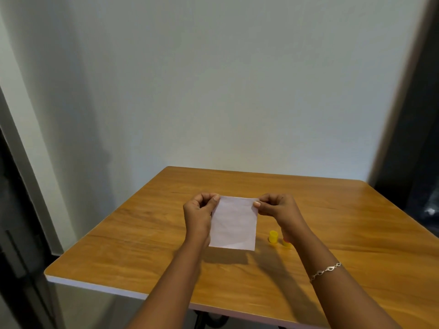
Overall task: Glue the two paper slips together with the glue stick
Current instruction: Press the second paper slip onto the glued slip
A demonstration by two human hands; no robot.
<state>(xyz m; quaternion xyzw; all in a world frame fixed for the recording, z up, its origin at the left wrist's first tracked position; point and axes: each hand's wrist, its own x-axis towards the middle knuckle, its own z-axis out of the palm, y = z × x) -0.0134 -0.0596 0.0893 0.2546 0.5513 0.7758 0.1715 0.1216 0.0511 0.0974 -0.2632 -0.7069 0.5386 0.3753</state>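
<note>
We see a pale wall (pixel 213 79) filling most of the view, and below it a wooden counter (pixel 147 233) whose right side is cut off by the frame edge. Both forearms reach in from 6 o'clock towards the counter's middle. Between the hands hangs a white paper (pixel 234 224), lifted above the counter; we cannot tell whether it is one slip or two laid together. The left hand (pixel 198 212) pinches its upper corner at 10 o'clock between thumb and curled fingers; the right hand (pixel 276 207) pinches the corner at 2 o'clock the same way. A bracelet (pixel 325 271) circles the right wrist. At 4 o'clock from the paper a yellow cap (pixel 273 236) stands on the counter, with the glue stick (pixel 286 242) just beside it, mostly hidden behind the right forearm.
</note>
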